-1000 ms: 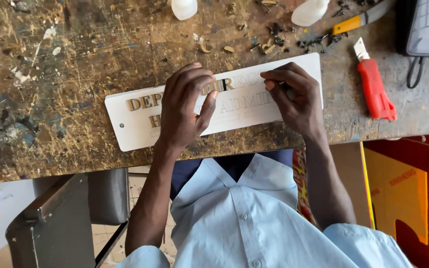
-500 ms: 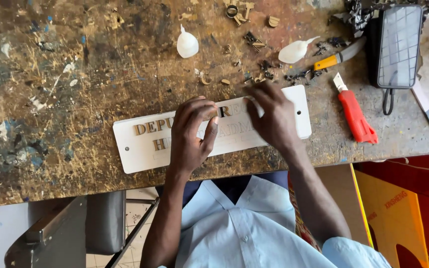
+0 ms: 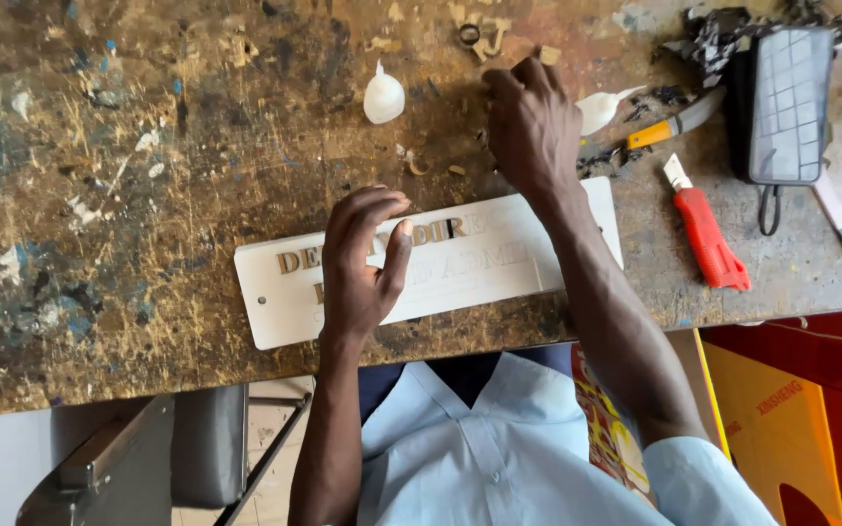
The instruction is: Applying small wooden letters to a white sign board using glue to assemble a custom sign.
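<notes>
A long white rectangular plaque (image 3: 499, 263) with small wooden cut-out letters stuck along its face lies on the scarred, paint-flecked wooden workbench (image 3: 148, 175), near the bench's front edge and tilted a little, its right end higher in the view.

The left hand (image 3: 361, 261) rests flat on the plaque's left half, fingers spread and slightly curled with nothing in them. Judging by the pressure, it is there to pin the plaque so it does not slide while the other hand is away.

The right hand (image 3: 530, 122) has its forearm crossing the plaque's right end and reaches toward twelve o'clock of the plaque, where loose wooden letter pieces (image 3: 479, 37) lie scattered near the bench's far edge. Its fingers are curled downward at the bench surface; whether they pinch a piece I cannot tell, since the fingertips are hidden.

At eleven o'clock of that hand stands a small white teardrop-shaped glue bottle (image 3: 383, 95); a second pale bottle (image 3: 601, 107) lies on its side at three o'clock, just beside the knuckles (both kept within easy reach of the lettering). Farther toward three o'clock are a yellow-handled blade (image 3: 669, 125), a red utility knife (image 3: 708, 234) and a dark phone-like device (image 3: 789, 102).
</notes>
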